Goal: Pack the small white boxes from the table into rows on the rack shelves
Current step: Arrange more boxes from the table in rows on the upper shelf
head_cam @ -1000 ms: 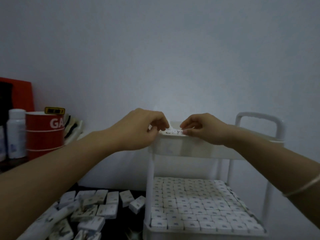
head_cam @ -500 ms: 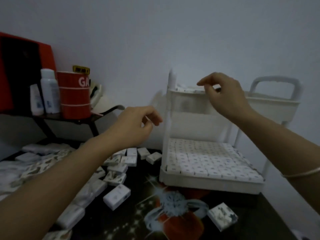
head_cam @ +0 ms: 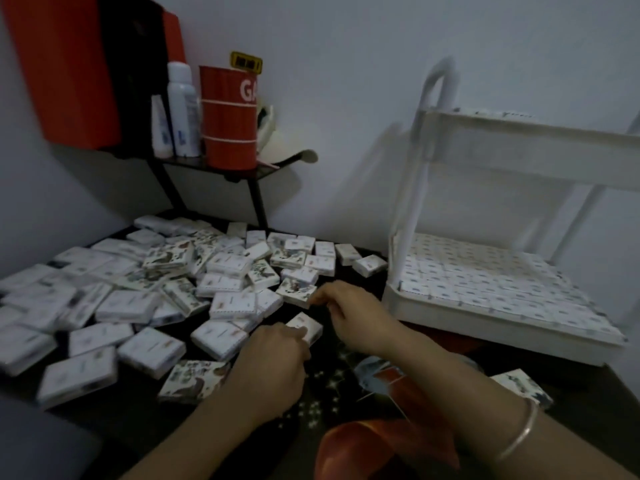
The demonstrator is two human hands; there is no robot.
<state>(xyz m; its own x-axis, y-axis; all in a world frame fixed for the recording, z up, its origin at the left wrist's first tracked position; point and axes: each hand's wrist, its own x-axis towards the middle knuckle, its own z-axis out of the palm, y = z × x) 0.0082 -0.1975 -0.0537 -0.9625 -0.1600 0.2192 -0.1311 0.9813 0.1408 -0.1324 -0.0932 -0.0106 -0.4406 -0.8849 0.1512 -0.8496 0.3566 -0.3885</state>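
Jutting from left grip: white box

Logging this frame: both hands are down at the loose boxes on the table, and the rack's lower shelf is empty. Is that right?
Not quite. The head view shows the lower shelf packed with rows of boxes, not empty. The left hand and right hand are indeed down at the loose boxes on the table.
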